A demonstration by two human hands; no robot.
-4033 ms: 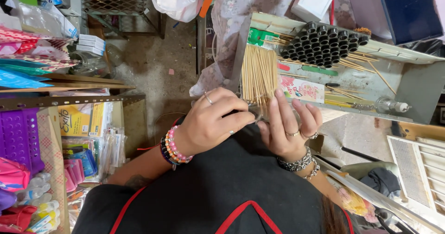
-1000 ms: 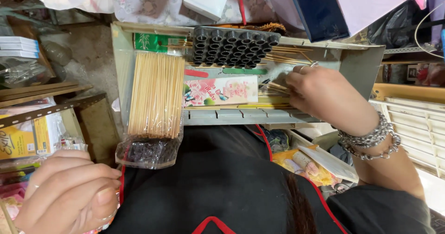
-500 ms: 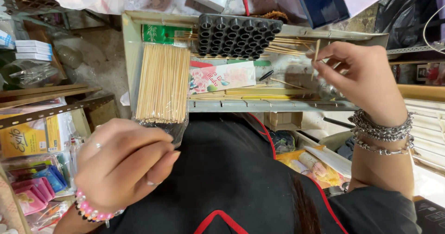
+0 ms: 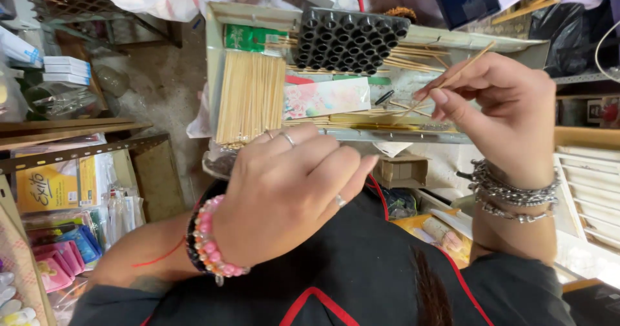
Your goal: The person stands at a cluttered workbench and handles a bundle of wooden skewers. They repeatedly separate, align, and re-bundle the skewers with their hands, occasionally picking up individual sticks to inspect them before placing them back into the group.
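Black tube rack (image 4: 352, 40) and stick bundle (image 4: 250, 96) crowd the tray (image 4: 216, 54).

Left hand (image 4: 290, 197) hides palm contents, covers stick bundle (image 4: 250, 96) lower end; tray (image 4: 216, 25) front edge partly hidden.

A long flat box with pink flowers (image 4: 326, 97) lies in the tray. A green packet (image 4: 247, 38) sits far behind it. Yellow packets (image 4: 46, 188) stand far left.
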